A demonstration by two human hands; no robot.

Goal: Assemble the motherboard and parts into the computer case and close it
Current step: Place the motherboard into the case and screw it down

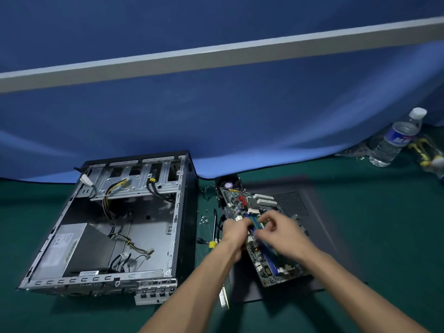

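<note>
A: What are the two hands doing?

B: Both forearms reach in from the bottom edge and meet over the motherboard (pixel 262 239). The left hand (pixel 234 233) has its fingers curled down on the near end of a green memory stick (pixel 258 224). The right hand (pixel 280 233) comes in from the other side, thumb and forefinger pinching the same stick along its top edge.

A: And where is the board?

B: On the green table (pixel 384 236), lying on one dark side panel (pixel 319 236) whose vent grille shows behind the hands. It is outside the computer case (pixel 115 224), which lies open to the left, near but apart.

A: What is between them?

B: One screwdriver (pixel 213 233) with a yellow and green handle, and a small scatter of screws (pixel 204 218); too small to count surely.

A: Inside the case?

B: One grey power supply (pixel 64 248) in the near left corner, loose cables across the floor, and a drive cage at the far end.

A: Further back?

B: One fan (pixel 229 185) behind the board, two white slots (pixel 264 199) on it, and one water bottle (pixel 396 140) at the far right, before a blue cloth (pixel 216 116).
</note>
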